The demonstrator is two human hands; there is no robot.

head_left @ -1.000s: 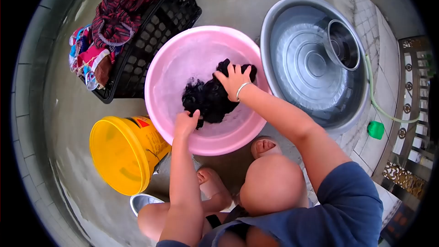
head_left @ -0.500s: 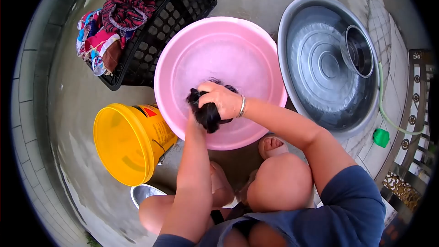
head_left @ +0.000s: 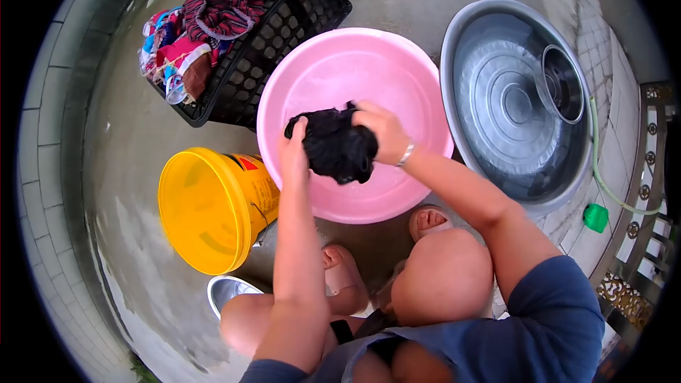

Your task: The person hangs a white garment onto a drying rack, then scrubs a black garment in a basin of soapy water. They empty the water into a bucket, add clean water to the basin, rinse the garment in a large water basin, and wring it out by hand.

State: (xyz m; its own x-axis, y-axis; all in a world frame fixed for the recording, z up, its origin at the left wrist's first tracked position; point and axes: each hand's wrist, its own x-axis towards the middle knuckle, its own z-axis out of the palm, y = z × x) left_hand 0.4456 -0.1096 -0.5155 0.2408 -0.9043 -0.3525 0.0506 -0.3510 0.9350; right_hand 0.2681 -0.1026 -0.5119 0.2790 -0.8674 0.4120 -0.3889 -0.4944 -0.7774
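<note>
A wet black cloth (head_left: 333, 143) is bunched up above the pink basin (head_left: 418, 74), held between both hands. My left hand (head_left: 293, 147) grips its left side, with the thumb on top. On the right side, my right hand (head_left: 383, 131), with a bracelet at the wrist, has its fingers closed on the cloth's edge. The pink basin holds shallow water.
A black crate (head_left: 273, 42) heaped with patterned clothes (head_left: 227, 0) stands at the upper left. Below it lies a tilted yellow bucket (head_left: 202, 209). At right are a grey metal basin (head_left: 496, 92) with a bowl (head_left: 562, 85), a green hose (head_left: 603, 181) and a green object (head_left: 596, 218).
The black cloth, first spread in the water under my hands, was gathered into a bunch and is now lifted between them. My hands have moved apart since the middle frame. The view has shifted slightly.
</note>
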